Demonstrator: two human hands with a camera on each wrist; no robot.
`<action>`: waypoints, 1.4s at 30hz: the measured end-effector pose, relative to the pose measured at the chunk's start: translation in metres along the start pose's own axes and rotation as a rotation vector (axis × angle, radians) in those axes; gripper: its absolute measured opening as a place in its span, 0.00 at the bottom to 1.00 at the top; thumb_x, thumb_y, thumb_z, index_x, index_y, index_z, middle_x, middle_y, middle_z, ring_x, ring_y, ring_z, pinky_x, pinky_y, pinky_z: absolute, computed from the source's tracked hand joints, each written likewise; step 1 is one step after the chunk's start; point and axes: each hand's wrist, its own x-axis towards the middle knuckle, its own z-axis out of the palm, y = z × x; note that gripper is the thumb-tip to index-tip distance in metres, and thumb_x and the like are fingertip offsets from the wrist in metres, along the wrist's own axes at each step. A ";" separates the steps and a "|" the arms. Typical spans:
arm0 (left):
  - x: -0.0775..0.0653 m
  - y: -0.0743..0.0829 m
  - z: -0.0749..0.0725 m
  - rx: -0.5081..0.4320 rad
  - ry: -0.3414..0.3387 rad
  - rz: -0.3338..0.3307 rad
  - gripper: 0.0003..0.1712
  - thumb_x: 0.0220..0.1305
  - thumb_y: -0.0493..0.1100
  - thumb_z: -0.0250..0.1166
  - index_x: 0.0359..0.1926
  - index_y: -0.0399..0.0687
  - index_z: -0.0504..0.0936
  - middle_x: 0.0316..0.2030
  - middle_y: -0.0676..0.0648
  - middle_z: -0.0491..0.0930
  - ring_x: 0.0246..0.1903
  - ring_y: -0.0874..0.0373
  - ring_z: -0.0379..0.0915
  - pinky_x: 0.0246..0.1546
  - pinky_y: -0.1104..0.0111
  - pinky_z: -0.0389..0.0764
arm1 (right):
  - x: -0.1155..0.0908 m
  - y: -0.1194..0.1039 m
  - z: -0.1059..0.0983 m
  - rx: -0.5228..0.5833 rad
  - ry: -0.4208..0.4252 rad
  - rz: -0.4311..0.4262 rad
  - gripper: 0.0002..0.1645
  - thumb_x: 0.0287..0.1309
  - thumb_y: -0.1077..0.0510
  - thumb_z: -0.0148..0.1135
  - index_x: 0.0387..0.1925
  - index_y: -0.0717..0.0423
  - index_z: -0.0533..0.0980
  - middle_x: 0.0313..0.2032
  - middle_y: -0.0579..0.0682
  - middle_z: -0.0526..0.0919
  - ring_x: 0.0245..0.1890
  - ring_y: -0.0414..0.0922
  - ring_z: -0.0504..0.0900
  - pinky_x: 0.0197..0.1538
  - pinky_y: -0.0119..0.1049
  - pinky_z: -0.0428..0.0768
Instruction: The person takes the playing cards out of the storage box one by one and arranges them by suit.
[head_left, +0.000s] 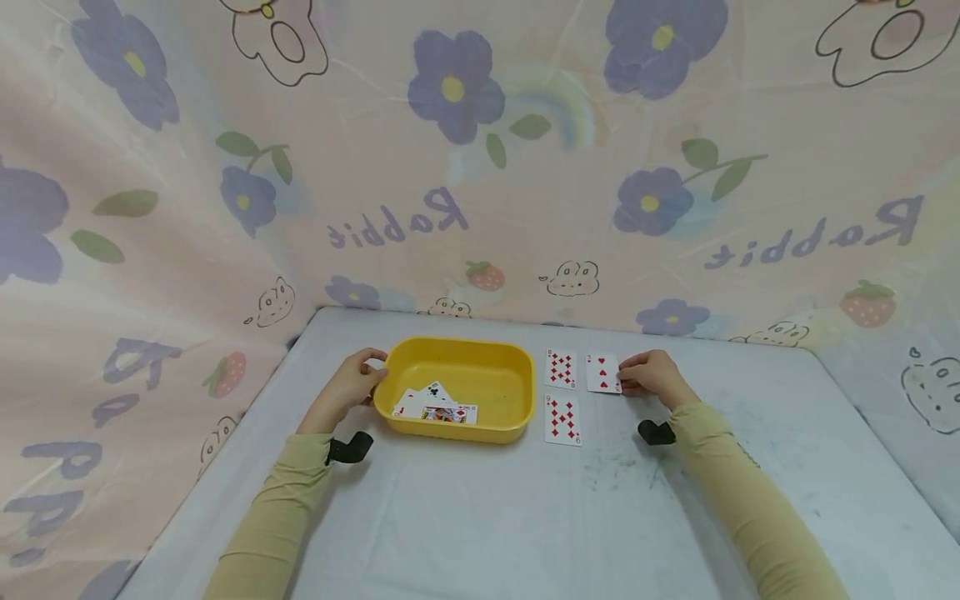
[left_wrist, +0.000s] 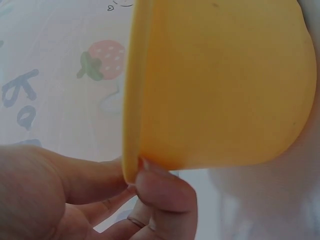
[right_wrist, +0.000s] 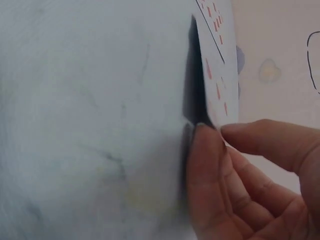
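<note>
My left hand (head_left: 351,385) pinches the left rim of a yellow plastic tub (head_left: 517,429). In the left wrist view, thumb and fingers (left_wrist: 167,195) meet at the rim of the tub's outer wall (left_wrist: 225,95). Several playing cards (head_left: 442,408) lie inside, toward its near left; one is a face card. To the tub's right, my right hand (head_left: 651,375) pinches the right edge of a three of hearts (head_left: 602,375). In the right wrist view, that card (right_wrist: 207,70) is tilted, its near edge raised above a dark shadow.
Two diamond cards, an upper one (head_left: 561,369) and a lower one (head_left: 562,421), lie face up between the tub and the hearts card. Everything rests on a white-covered table (head_left: 480,517). Patterned fabric (head_left: 525,183) rises behind and along the sides. A black band end (head_left: 656,432) hangs below each wrist.
</note>
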 end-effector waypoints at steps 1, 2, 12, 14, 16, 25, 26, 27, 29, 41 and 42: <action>0.000 0.000 0.000 0.000 0.002 0.000 0.20 0.72 0.38 0.53 0.62 0.41 0.66 0.39 0.35 0.71 0.29 0.49 0.72 0.27 0.66 0.80 | 0.000 -0.001 0.000 -0.003 0.001 0.002 0.22 0.62 0.65 0.59 0.54 0.77 0.70 0.35 0.58 0.82 0.28 0.42 0.83 0.37 0.37 0.82; 0.000 0.000 0.000 -0.001 0.006 -0.005 0.20 0.72 0.38 0.53 0.62 0.41 0.66 0.39 0.35 0.71 0.30 0.48 0.72 0.26 0.66 0.80 | -0.001 -0.001 0.000 -0.009 0.003 0.002 0.22 0.62 0.65 0.59 0.53 0.77 0.70 0.35 0.58 0.82 0.28 0.42 0.83 0.37 0.38 0.82; 0.002 -0.002 0.001 -0.001 0.011 -0.006 0.19 0.72 0.39 0.53 0.62 0.41 0.66 0.38 0.36 0.71 0.28 0.50 0.72 0.26 0.66 0.80 | 0.003 -0.023 -0.002 -0.055 0.006 -0.116 0.23 0.64 0.63 0.56 0.55 0.77 0.70 0.40 0.64 0.82 0.34 0.47 0.84 0.41 0.38 0.82; 0.003 -0.003 0.001 -0.004 0.012 -0.005 0.19 0.72 0.38 0.53 0.62 0.41 0.66 0.38 0.37 0.72 0.27 0.52 0.72 0.26 0.65 0.80 | 0.007 -0.037 0.005 -0.036 -0.024 -0.167 0.23 0.66 0.63 0.55 0.56 0.77 0.69 0.44 0.68 0.80 0.39 0.51 0.84 0.44 0.41 0.81; 0.002 -0.002 0.001 -0.006 0.013 -0.011 0.19 0.72 0.39 0.53 0.62 0.42 0.66 0.39 0.37 0.72 0.27 0.53 0.71 0.26 0.65 0.80 | 0.010 -0.056 0.016 -0.018 -0.070 -0.209 0.22 0.67 0.63 0.54 0.56 0.76 0.69 0.48 0.71 0.78 0.42 0.53 0.83 0.47 0.42 0.80; 0.004 -0.003 0.002 -0.017 0.021 -0.026 0.19 0.72 0.39 0.53 0.61 0.43 0.67 0.39 0.37 0.72 0.27 0.52 0.71 0.25 0.67 0.79 | 0.012 -0.137 0.085 -0.038 -0.390 -0.361 0.17 0.66 0.62 0.56 0.53 0.68 0.73 0.48 0.66 0.79 0.47 0.57 0.81 0.48 0.43 0.79; 0.004 -0.003 0.001 -0.015 0.022 -0.024 0.19 0.72 0.39 0.54 0.61 0.43 0.67 0.39 0.38 0.72 0.27 0.52 0.71 0.25 0.67 0.79 | 0.012 -0.143 0.094 -0.041 -0.430 -0.369 0.17 0.66 0.62 0.56 0.53 0.68 0.73 0.48 0.65 0.80 0.48 0.57 0.80 0.49 0.44 0.79; 0.005 -0.003 0.001 -0.014 0.022 -0.022 0.19 0.72 0.39 0.53 0.61 0.43 0.67 0.39 0.37 0.72 0.27 0.52 0.71 0.24 0.67 0.78 | 0.012 -0.148 0.102 -0.039 -0.471 -0.378 0.17 0.66 0.62 0.56 0.53 0.68 0.74 0.49 0.65 0.80 0.49 0.58 0.79 0.50 0.45 0.78; 0.005 -0.004 0.001 -0.013 0.025 -0.022 0.19 0.72 0.39 0.54 0.61 0.44 0.68 0.39 0.37 0.73 0.28 0.50 0.72 0.24 0.68 0.78 | 0.013 -0.155 0.119 -0.032 -0.533 -0.373 0.17 0.66 0.63 0.56 0.52 0.68 0.74 0.49 0.65 0.80 0.50 0.59 0.79 0.52 0.47 0.77; 0.003 -0.003 0.001 -0.010 0.037 -0.015 0.17 0.72 0.38 0.54 0.60 0.42 0.68 0.40 0.35 0.73 0.29 0.48 0.73 0.22 0.68 0.78 | 0.012 -0.150 0.187 -0.179 -0.751 -0.197 0.18 0.64 0.59 0.58 0.49 0.70 0.76 0.46 0.63 0.81 0.48 0.57 0.79 0.52 0.45 0.77; 0.003 -0.003 0.000 -0.009 0.038 -0.012 0.18 0.72 0.38 0.54 0.60 0.42 0.68 0.40 0.35 0.73 0.29 0.48 0.74 0.22 0.68 0.78 | 0.012 -0.149 0.189 -0.199 -0.760 -0.187 0.17 0.63 0.59 0.58 0.48 0.69 0.76 0.45 0.63 0.82 0.48 0.56 0.80 0.52 0.45 0.77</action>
